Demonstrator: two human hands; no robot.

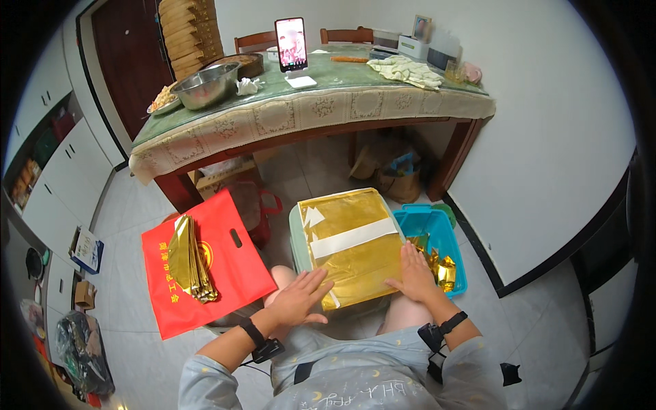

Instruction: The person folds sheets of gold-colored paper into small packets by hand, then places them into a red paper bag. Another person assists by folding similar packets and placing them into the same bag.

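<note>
In front of me a stack of gold foil paper (355, 270) lies on a pale green stool (298, 239), with a white paper strip (352, 238) across it. My right hand (414, 275) rests flat on the stack's near right edge, fingers stretched. At the near left corner is my left hand (299, 298), open and empty, fingers extended; whether it touches the stack I cannot tell. To the left, a bundle of folded gold foil pieces (186, 263) lies on a red bag (236, 280). Right of the stool, a teal basket (456, 263) holds shaped gold foil pieces (445, 272).
Beyond stands a table (307, 106) with a patterned cloth edge. On it are a phone (292, 44) on a stand, a steel bowl (205, 87) and a pale green towel (406, 72). Bags (400, 184) sit underneath. White cabinets (61, 178) line the left.
</note>
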